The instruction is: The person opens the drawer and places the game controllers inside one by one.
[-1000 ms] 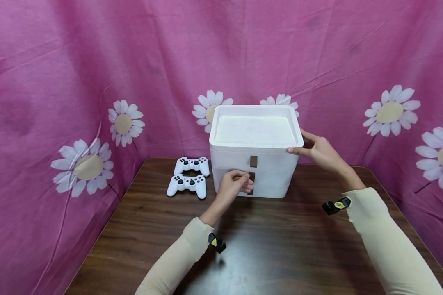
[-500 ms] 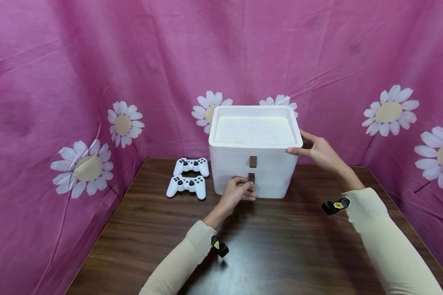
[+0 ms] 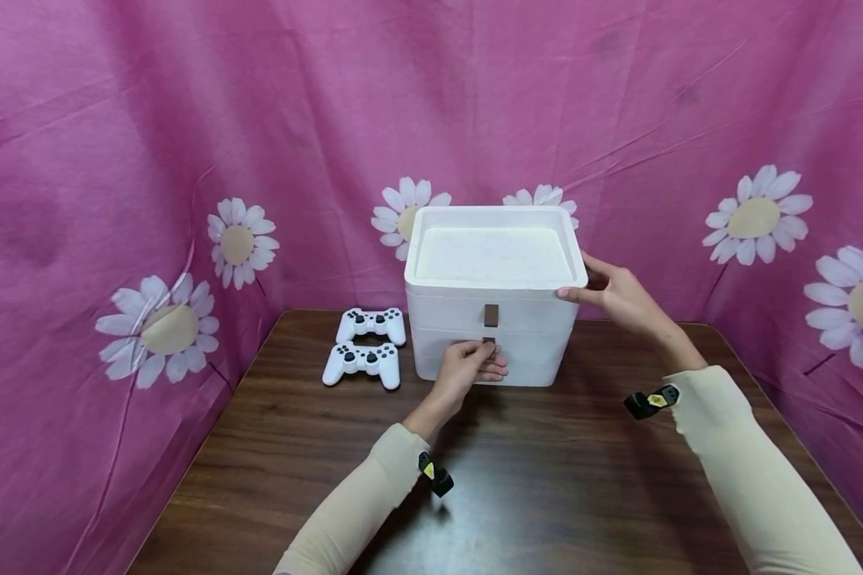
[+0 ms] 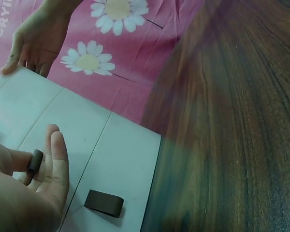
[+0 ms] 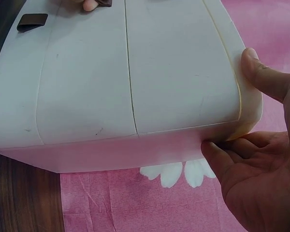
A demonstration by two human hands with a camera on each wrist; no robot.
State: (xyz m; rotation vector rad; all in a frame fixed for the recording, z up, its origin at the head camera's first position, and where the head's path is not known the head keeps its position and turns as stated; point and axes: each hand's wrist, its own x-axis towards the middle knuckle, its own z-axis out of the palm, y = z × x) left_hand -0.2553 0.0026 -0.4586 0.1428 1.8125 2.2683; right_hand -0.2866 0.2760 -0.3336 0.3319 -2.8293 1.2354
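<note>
A white drawer box (image 3: 528, 343) with a raised rim around its top stands at the back of the table. It has three stacked drawers, each with a brown pull tab. My left hand (image 3: 460, 372) pinches the middle tab (image 4: 35, 161) between thumb and index finger, the other fingers extended. The top tab (image 3: 491, 315) sits above that hand, and the bottom tab (image 4: 104, 203) shows in the left wrist view. At the box's upper right corner my right hand (image 3: 622, 302) grips the rim, thumb on the front and fingers round the side. All drawers look closed.
Two white game controllers (image 3: 371, 326) lie left of the box, one behind the other. The brown wooden table (image 3: 561, 479) extends toward me. Pink cloth (image 3: 331, 96) with daisies hangs behind and at both sides.
My left hand has shifted slightly to the right, and its thumb and index finger have closed on the middle tab. The right hand has stayed at the box's corner.
</note>
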